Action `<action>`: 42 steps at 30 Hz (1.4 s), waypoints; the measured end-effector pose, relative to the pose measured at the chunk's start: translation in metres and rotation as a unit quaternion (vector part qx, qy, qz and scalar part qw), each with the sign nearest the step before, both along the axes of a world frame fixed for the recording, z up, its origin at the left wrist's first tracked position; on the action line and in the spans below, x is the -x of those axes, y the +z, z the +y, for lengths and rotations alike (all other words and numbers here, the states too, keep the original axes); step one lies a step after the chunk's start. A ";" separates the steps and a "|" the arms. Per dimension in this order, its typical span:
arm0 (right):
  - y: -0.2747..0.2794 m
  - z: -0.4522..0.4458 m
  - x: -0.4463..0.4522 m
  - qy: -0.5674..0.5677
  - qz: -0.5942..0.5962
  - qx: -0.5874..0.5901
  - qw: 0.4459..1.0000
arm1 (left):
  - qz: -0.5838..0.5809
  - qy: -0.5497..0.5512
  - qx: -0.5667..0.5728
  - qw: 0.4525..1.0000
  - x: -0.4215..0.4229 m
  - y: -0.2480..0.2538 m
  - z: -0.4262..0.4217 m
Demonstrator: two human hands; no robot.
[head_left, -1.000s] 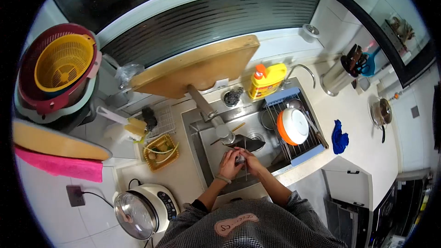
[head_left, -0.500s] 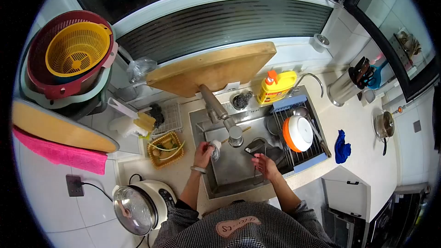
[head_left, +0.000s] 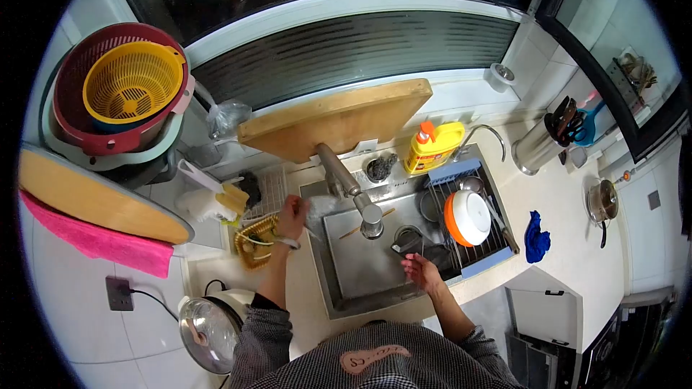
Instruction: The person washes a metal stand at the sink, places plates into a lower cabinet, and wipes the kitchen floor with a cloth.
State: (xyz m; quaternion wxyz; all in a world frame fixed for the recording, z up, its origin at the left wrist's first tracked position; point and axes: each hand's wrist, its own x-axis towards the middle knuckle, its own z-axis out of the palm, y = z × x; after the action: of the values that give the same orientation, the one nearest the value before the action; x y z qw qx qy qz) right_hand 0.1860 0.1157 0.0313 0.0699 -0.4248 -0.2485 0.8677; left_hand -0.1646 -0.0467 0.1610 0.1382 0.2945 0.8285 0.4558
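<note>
My left hand [head_left: 291,217] is over the left rim of the sink [head_left: 360,274], beside a white wire rack [head_left: 272,191] and a yellow basket [head_left: 252,248]. Its fingers are curled, and a blurred, pale, see-through thing [head_left: 322,207] shows at their right; what it is cannot be made out. Over the right part of the sink is my right hand [head_left: 419,272], fingers loosely bent and apart, with nothing visible in them. Just beyond its fingertips lies a dark thing [head_left: 435,253] with a shiny part, near the drain. A thin brown stick [head_left: 351,233] lies by the faucet [head_left: 370,215].
A drying rack [head_left: 484,252] with an orange and white bowl [head_left: 470,217] spans the sink's right side. Behind stand a yellow bottle [head_left: 435,146] and a wooden board [head_left: 339,119]. A blue cloth [head_left: 536,236] lies right; a cooker [head_left: 210,335] stands left.
My left hand has moved up and left, from over the sink to its left rim, with the pale thing. My right hand has shifted slightly down and away from the dark thing, its fingers loosened.
</note>
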 end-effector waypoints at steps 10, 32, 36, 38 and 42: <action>0.037 -0.003 -0.003 0.021 -0.024 -0.081 0.996 | 0.341 0.113 0.023 0.933 0.117 -0.066 -0.010; 0.043 0.034 -0.097 0.129 -0.046 -0.423 0.896 | -0.357 -0.053 -0.241 0.901 -0.201 -0.047 0.121; 0.062 0.106 -0.163 -0.059 -0.151 -0.533 0.830 | -0.230 -0.024 -0.234 0.944 -0.226 -0.032 0.135; 0.063 0.159 -0.195 -0.181 -0.207 -0.614 0.740 | -0.168 0.000 -0.224 0.960 -0.231 -0.030 0.142; 0.071 0.234 -0.253 -0.046 -0.531 -0.685 0.497 | -0.111 0.079 -0.182 0.974 -0.248 -0.018 0.160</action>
State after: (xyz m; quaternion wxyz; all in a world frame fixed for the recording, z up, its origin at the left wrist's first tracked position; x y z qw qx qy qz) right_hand 0.4391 0.3499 0.1025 0.2334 -0.6355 -0.7353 0.0322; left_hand 0.0835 0.1128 0.1434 0.1373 0.1959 0.7319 0.6380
